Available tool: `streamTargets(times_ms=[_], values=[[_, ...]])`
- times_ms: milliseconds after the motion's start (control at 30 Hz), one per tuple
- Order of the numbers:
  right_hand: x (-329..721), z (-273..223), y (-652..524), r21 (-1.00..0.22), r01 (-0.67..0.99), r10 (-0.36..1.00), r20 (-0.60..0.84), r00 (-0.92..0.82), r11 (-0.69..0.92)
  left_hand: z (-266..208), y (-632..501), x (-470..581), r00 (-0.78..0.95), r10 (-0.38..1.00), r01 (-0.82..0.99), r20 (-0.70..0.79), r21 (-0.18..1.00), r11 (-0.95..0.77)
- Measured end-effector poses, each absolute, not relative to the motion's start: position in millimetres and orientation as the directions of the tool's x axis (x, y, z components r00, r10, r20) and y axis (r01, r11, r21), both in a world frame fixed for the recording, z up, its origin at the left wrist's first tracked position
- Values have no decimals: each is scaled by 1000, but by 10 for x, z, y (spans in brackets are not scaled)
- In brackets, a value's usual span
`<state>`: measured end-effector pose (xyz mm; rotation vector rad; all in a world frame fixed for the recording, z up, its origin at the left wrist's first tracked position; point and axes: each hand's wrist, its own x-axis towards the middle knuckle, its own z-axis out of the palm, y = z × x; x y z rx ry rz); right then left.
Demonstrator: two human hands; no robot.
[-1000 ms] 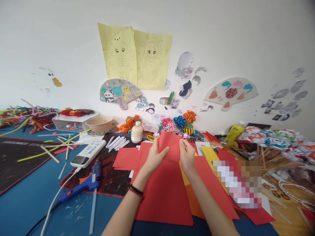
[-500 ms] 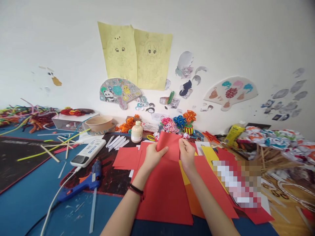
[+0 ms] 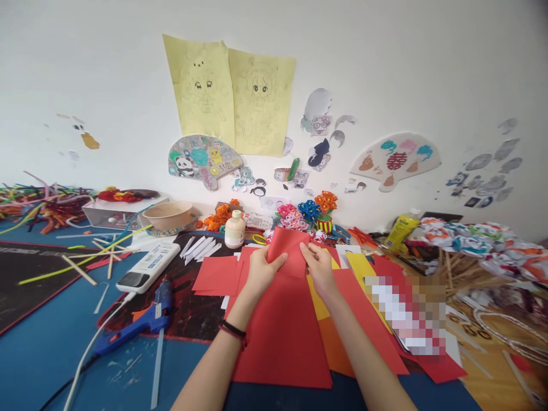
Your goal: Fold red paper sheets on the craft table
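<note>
Between my two hands is a piece of red paper (image 3: 290, 251), raised over the table and curled at its left edge. My left hand (image 3: 262, 271) grips that left side, thumb on the near face and fingers behind. The right edge is pinched by my right hand (image 3: 319, 265) between thumb and fingertips. Beneath lie large red sheets (image 3: 280, 337), partly covered by my forearms. Small red paper squares (image 3: 216, 274) rest to the left of my left hand. Yellow paper (image 3: 317, 299) and orange paper (image 3: 336, 348) stick out under my right forearm.
A blue hot glue gun (image 3: 141, 322) lies at left beside a white power strip (image 3: 149, 267) with a cable. Behind the hands stand a cream bottle (image 3: 235, 230) and craft flowers (image 3: 310, 212). A yellow bottle (image 3: 401, 231) and paper bouquets (image 3: 475, 240) are at right.
The whole view has shifted slightly, so things appear a little further left. My right fingers sit slightly differently on the red paper's edge; both hands still hold it.
</note>
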<state>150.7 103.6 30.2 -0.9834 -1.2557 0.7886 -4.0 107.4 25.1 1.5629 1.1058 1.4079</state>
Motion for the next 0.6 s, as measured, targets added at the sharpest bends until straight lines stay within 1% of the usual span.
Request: streamTargets(times_ms=[133, 233, 300, 433, 500, 600], values=[[1525, 244, 1067, -864, 229, 860, 487, 149, 449, 243, 1079, -56, 38, 951, 132, 308, 941, -310], [1548, 208, 1087, -809, 348, 836, 537, 112, 473, 253, 1081, -80, 66, 962, 101, 265, 957, -271], [1558, 194, 1093, -794, 380, 837, 541, 87, 474, 260, 1087, -95, 49, 968, 29, 248, 968, -249], [1582, 190, 1099, -766, 421, 835, 548, 35, 485, 242, 1128, -130, 14, 976, -201, 217, 957, -209], [1602, 194, 1107, -760, 428, 835, 550, 22, 489, 216, 1161, -155, -34, 972, -218, 233, 947, -234], [1625, 200, 1120, -762, 423, 838, 545, 11, 490, 172, 1209, -197, -95, 958, -143, 270, 949, -281]])
